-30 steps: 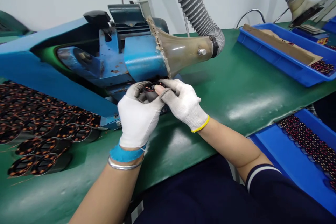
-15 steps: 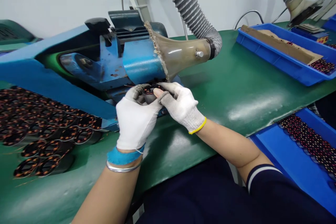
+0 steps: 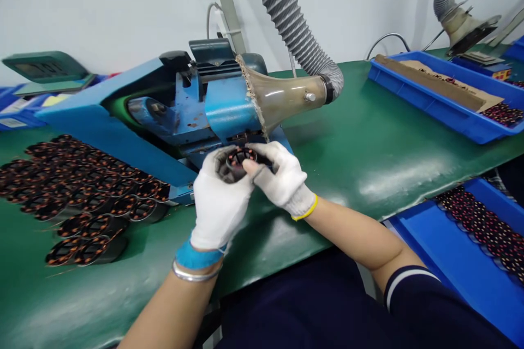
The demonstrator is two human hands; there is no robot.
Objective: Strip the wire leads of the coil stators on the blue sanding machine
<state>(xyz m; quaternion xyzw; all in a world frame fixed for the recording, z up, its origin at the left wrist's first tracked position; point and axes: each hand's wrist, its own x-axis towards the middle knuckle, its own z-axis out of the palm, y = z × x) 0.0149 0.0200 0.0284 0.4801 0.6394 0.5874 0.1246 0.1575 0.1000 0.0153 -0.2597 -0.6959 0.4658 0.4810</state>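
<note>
Both of my hands wear white gloves and meet in front of a blue machine [image 3: 184, 103]. My left hand [image 3: 219, 202] is closed around a small round black coil part [image 3: 239, 159] with copper windings. My right hand [image 3: 282, 177] pinches the same part from the right, its bare fingertip on the rim. The part sits just below the machine's beige suction funnel [image 3: 282, 95].
Several more wound coil parts [image 3: 82, 196] lie in rows on the green bench [image 3: 368, 147] at the left. A grey ribbed hose [image 3: 290, 16] feeds the funnel. Blue trays stand at the back right [image 3: 442, 101] and near right [image 3: 458, 240], the latter holding more parts.
Both hands have drawn the coil part a little away from under the machine and tilted it, so its open face with copper windings now shows. The camera view has risen slightly.
</note>
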